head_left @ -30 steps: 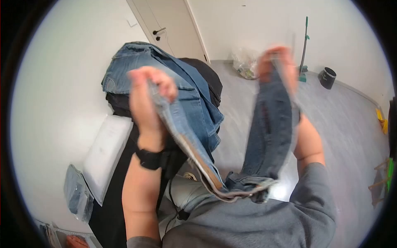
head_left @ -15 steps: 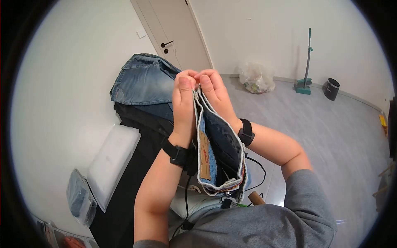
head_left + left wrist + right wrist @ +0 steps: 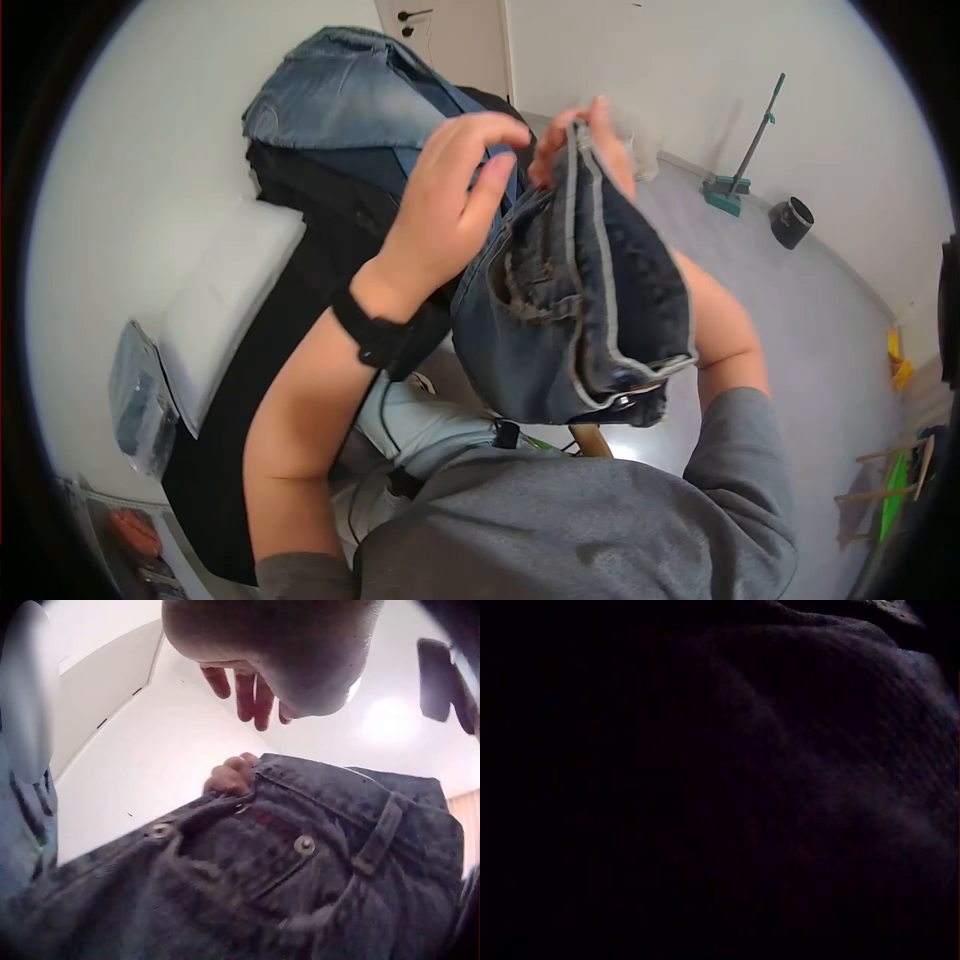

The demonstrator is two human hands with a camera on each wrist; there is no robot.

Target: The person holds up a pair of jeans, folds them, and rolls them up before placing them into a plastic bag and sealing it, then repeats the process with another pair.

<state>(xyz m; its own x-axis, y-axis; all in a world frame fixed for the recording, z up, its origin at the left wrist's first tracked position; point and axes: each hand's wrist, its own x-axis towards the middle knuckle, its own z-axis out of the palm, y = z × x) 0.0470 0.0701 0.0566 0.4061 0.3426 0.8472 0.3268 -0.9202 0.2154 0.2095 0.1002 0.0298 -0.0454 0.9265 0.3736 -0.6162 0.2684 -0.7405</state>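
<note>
A pair of dark blue jeans [image 3: 525,360] hangs in front of the person's body, its waistband folded together with the pale inner edges showing. At the far end of the waistband the right hand [image 3: 614,160] grips the denim; its fingers [image 3: 229,777] curl over the edge in the left wrist view. Apart from the jeans, the left hand [image 3: 445,205] hovers to their left, fingers loosely bent and holding nothing. The left wrist view shows a front pocket with rivets and a belt loop below that hand. Dark cloth fills the right wrist view, hiding the right hand there.
Blue jeans [image 3: 335,105] lie piled on a black-covered surface [image 3: 225,500] at left. Beside them are a white package [image 3: 228,310] and a clear-wrapped bundle [image 3: 145,400]. A green broom and dustpan [image 3: 724,194] and a black bin [image 3: 792,223] stand by the far wall.
The hands first brought the waistband's two ends together. Since then the left hand has let go and moved left, while the right hand keeps its grip and the jeans have turned, showing a front pocket.
</note>
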